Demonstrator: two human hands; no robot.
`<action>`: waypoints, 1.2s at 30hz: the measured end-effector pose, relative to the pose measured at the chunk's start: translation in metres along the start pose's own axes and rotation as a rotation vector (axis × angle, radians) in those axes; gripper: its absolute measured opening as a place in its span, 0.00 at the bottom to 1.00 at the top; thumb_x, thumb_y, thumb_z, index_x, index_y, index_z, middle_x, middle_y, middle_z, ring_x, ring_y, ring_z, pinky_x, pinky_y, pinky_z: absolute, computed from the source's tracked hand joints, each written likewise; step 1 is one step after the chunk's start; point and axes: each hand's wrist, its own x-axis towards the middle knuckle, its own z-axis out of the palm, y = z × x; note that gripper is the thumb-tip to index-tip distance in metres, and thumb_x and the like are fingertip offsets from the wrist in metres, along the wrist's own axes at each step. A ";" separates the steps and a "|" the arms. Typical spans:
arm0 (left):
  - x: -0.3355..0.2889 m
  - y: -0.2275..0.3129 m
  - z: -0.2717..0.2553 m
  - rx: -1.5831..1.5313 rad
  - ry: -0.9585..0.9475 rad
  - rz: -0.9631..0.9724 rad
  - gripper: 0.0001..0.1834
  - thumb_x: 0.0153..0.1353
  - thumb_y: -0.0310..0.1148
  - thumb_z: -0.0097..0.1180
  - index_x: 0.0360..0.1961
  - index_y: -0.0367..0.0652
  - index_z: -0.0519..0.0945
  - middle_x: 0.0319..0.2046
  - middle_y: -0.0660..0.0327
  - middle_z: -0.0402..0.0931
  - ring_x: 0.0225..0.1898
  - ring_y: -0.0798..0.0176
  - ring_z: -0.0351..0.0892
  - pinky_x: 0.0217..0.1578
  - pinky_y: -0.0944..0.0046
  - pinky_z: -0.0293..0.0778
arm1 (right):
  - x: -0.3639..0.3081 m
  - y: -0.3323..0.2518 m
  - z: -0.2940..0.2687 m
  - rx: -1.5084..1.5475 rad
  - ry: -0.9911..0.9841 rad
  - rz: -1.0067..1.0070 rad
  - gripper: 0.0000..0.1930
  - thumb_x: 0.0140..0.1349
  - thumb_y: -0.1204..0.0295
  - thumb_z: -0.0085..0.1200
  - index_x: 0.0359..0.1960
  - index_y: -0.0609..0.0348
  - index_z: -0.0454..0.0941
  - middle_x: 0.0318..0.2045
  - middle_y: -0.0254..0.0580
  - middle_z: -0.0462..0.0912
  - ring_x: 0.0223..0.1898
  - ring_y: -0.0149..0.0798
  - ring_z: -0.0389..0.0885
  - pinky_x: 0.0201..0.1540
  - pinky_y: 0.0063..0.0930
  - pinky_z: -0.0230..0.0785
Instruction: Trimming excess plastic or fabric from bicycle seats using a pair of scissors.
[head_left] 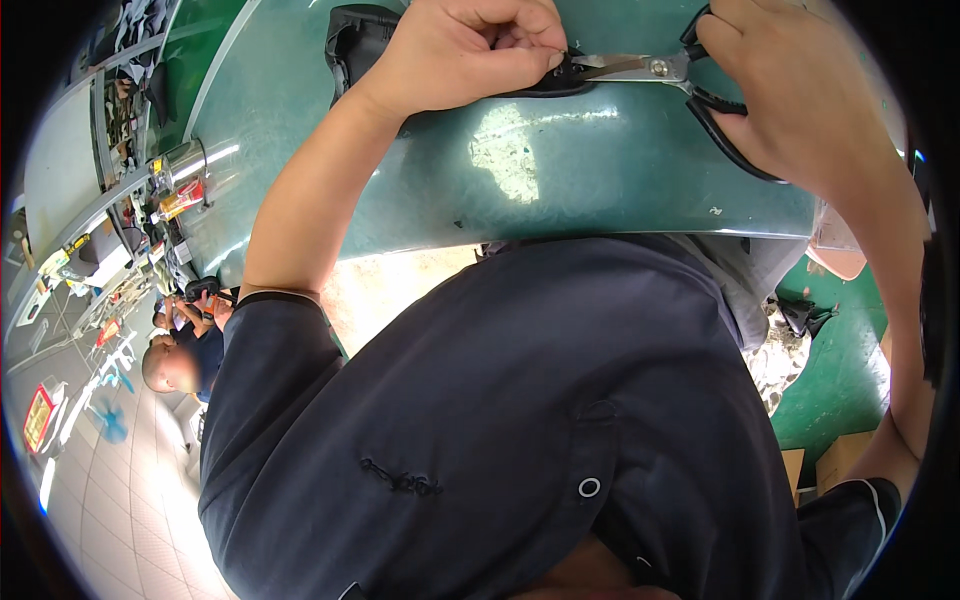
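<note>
A black, leather-like piece with stitched edges [357,42], shaped somewhat like a shoe upper, lies at the far side of the green table. My left hand [480,50] is closed over its middle, thumb and forefinger pinched together at its right part; the other fingers curl inward. My right hand [790,95] grips a pair of scissors [657,68] by its black handles, thumb and fingers through the loops. The scissor blades point left and are slightly apart, their tips against the black piece beside my left thumb. Whether a thread lies between them is too small to tell.
The glossy green tabletop [420,200] curves in front of me, with its near edge by my dark shirt. At the left are crowded shelves [125,120] and a person [185,360] farther off. Cardboard boxes [843,458] stand on the green floor at lower right.
</note>
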 end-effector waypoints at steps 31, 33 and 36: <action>-0.003 -0.016 -0.018 -0.598 0.050 -0.038 0.03 0.66 0.22 0.63 0.38 0.34 0.82 0.38 0.58 0.75 0.32 0.70 0.73 0.34 0.72 0.70 | -0.021 -0.005 0.033 0.061 0.392 0.063 0.19 0.49 0.65 0.71 0.37 0.61 0.76 0.36 0.43 0.76 0.40 0.51 0.80 0.40 0.43 0.74; -0.009 -0.016 -0.022 -0.514 0.083 -0.070 0.03 0.67 0.23 0.63 0.38 0.34 0.81 0.38 0.58 0.75 0.31 0.70 0.73 0.34 0.72 0.70 | -0.015 -0.009 0.034 0.066 0.382 0.052 0.19 0.50 0.63 0.70 0.37 0.60 0.76 0.35 0.43 0.77 0.40 0.50 0.80 0.40 0.43 0.75; -0.006 -0.011 -0.019 -0.514 0.105 -0.121 0.04 0.67 0.24 0.63 0.38 0.35 0.81 0.38 0.58 0.75 0.31 0.69 0.74 0.35 0.72 0.71 | -0.008 -0.011 0.048 0.083 0.368 0.020 0.18 0.50 0.64 0.71 0.36 0.59 0.76 0.34 0.42 0.76 0.40 0.48 0.81 0.39 0.42 0.75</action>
